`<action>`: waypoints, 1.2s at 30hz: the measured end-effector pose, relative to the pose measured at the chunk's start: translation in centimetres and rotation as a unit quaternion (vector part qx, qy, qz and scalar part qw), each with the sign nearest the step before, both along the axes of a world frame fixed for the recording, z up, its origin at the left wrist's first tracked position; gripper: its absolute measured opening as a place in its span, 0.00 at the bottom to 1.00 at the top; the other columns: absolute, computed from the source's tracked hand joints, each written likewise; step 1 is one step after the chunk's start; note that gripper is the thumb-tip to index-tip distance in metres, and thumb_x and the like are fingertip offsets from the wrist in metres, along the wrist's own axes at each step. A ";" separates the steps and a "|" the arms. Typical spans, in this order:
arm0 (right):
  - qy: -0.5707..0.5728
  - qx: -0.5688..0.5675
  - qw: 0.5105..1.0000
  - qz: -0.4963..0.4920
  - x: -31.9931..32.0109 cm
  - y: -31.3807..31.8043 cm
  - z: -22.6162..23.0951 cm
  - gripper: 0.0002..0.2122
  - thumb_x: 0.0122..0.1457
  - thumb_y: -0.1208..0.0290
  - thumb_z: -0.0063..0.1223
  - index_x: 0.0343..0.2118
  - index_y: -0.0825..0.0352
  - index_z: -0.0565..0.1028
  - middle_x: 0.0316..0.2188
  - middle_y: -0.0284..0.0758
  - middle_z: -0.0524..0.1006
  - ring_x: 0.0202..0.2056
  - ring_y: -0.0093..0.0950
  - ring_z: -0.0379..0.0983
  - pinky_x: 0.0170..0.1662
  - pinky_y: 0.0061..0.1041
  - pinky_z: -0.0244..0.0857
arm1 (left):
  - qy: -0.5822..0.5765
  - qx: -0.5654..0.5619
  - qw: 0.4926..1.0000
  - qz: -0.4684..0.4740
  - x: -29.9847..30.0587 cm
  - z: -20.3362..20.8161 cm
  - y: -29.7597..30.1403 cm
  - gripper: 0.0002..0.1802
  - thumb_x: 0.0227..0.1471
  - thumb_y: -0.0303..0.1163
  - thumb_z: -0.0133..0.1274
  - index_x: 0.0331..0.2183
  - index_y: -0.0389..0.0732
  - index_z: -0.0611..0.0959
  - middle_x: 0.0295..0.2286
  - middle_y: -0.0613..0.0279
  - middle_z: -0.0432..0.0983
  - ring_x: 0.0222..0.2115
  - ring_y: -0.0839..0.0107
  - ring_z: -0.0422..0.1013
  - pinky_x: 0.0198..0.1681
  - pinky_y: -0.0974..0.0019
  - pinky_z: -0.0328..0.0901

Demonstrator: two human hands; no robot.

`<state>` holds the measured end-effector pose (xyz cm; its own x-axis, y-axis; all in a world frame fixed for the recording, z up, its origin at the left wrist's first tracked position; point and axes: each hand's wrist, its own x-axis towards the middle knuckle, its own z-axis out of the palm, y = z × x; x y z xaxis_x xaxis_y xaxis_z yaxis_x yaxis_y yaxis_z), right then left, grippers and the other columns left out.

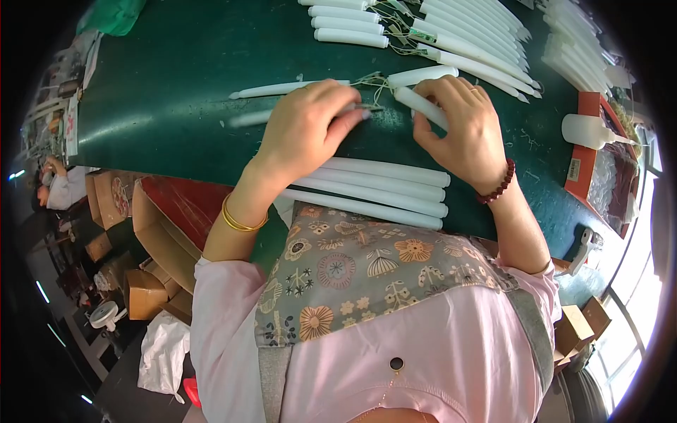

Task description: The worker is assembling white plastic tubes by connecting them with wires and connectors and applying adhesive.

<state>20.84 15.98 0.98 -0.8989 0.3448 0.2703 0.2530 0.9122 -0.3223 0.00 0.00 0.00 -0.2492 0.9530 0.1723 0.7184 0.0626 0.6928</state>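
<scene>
My left hand is closed on a slim white taper candle, whose pointed end is smeared by motion. Just beyond it lies a second taper candle, partly behind the fingers. In my right hand is a white tube, gripped near its right end and tilted. Thin pale wires run between the two hands, by another white tube on the green tabletop. Where the wires join the pieces is too fine to tell. Several long white tubes lie side by side near the table's front edge, below my hands.
Wired white tubes and rows of taper candles cover the back. At right stand an orange box, a white squeeze bottle and a tape dispenser. Cardboard boxes sit lower left; another person's sleeve shows far left.
</scene>
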 end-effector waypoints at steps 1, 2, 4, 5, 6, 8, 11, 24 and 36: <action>0.074 -0.075 0.994 -0.004 -0.2 -0.2 0.0 0.14 0.58 0.78 0.59 0.48 0.66 0.72 0.35 0.40 0.80 0.37 0.28 0.79 0.44 0.30 0.70 | 0.094 0.025 0.994 -0.042 -0.1 -0.2 0.2 0.14 0.51 0.37 0.68 0.36 0.41 0.84 0.33 0.61 0.79 0.34 0.59 0.76 0.37 0.58 0.70; 0.147 -0.148 0.978 -0.008 -0.3 -0.3 0.1 0.14 0.58 0.82 0.56 0.47 0.68 0.72 0.32 0.40 0.80 0.31 0.31 0.79 0.35 0.29 0.72 | 0.187 0.051 0.978 -0.083 -0.1 -0.3 0.4 0.16 0.48 0.38 0.71 0.35 0.41 0.83 0.33 0.61 0.78 0.35 0.60 0.75 0.36 0.58 0.70; 0.133 -0.186 0.973 -0.027 -0.4 -0.8 0.5 0.13 0.58 0.82 0.56 0.47 0.68 0.71 0.32 0.40 0.79 0.29 0.30 0.76 0.34 0.27 0.71 | 0.173 0.089 0.979 -0.067 0.2 0.2 0.4 0.17 0.46 0.38 0.72 0.34 0.41 0.83 0.32 0.62 0.77 0.34 0.60 0.75 0.36 0.58 0.69; 0.118 -0.221 0.967 -0.046 -0.4 -1.0 0.7 0.13 0.58 0.82 0.56 0.46 0.69 0.71 0.31 0.40 0.78 0.27 0.28 0.74 0.33 0.25 0.69 | 0.159 0.130 0.977 -0.050 0.3 0.4 0.4 0.18 0.44 0.38 0.73 0.34 0.41 0.83 0.30 0.62 0.77 0.32 0.59 0.74 0.35 0.59 0.69; 0.118 -0.219 0.967 -0.046 -0.3 -1.1 0.7 0.13 0.58 0.82 0.56 0.46 0.69 0.71 0.31 0.40 0.78 0.27 0.28 0.74 0.33 0.25 0.69 | 0.133 0.143 0.980 -0.026 0.2 0.6 0.5 0.22 0.42 0.39 0.74 0.39 0.43 0.85 0.36 0.61 0.77 0.37 0.59 0.74 0.41 0.57 0.68; 0.110 -0.253 0.961 -0.029 -0.2 -1.4 0.3 0.13 0.60 0.80 0.58 0.47 0.69 0.71 0.30 0.39 0.77 0.27 0.27 0.71 0.34 0.24 0.69 | 0.160 0.158 0.974 0.002 0.4 1.5 1.4 0.25 0.42 0.38 0.74 0.42 0.43 0.84 0.40 0.61 0.76 0.41 0.59 0.73 0.44 0.56 0.67; 0.115 -0.310 0.943 0.015 -0.3 -1.8 0.6 0.14 0.62 0.75 0.63 0.47 0.69 0.71 0.31 0.38 0.77 0.29 0.27 0.71 0.35 0.25 0.68 | 0.205 0.124 0.971 0.018 0.8 2.2 2.5 0.28 0.44 0.38 0.73 0.49 0.45 0.84 0.50 0.61 0.72 0.51 0.60 0.69 0.52 0.52 0.63; 0.141 -0.083 0.986 0.036 0.3 -0.7 1.3 0.13 0.54 0.77 0.67 0.44 0.63 0.81 0.30 0.35 0.80 0.24 0.35 0.76 0.29 0.29 0.70 | 0.229 0.030 0.965 -0.122 0.8 3.4 2.3 0.08 0.56 0.27 0.55 0.39 0.44 0.84 0.30 0.62 0.73 0.28 0.60 0.75 0.31 0.58 0.71; 0.151 -0.427 0.891 0.035 1.0 -1.5 2.1 0.03 0.53 0.83 0.63 0.28 0.73 0.78 0.25 0.32 0.72 0.26 0.21 0.65 0.31 0.23 0.57 | 0.064 0.064 0.995 -0.048 2.0 4.4 -0.8 0.22 0.51 0.27 0.67 0.49 0.40 0.84 0.30 0.60 0.75 0.26 0.65 0.73 0.28 0.63 0.66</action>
